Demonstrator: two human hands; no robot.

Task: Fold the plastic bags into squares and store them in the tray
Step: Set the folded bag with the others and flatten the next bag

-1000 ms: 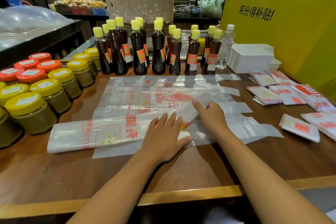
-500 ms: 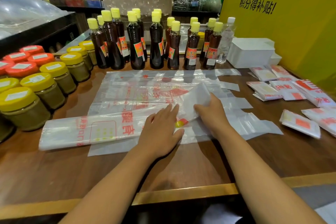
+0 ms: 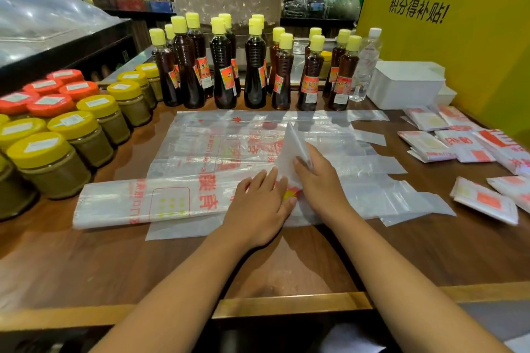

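The plastic bag [image 3: 160, 200] is thin, very light, soft and prob. slippery, so it needs one hand pressing while the other takes an edge or corner. It is lying as a long folded strip on the table [image 3: 86, 266], near the front, on top of other flat bags. The left hand [image 3: 258, 209] is pressing flat on the strip, fingers straight. The right hand [image 3: 318, 178], just beside it, is pinching the strip's right end, lifting it up.

dark sauce bottles [image 3: 255, 71] stand behind yellow-lidded jars [image 3: 48, 163].
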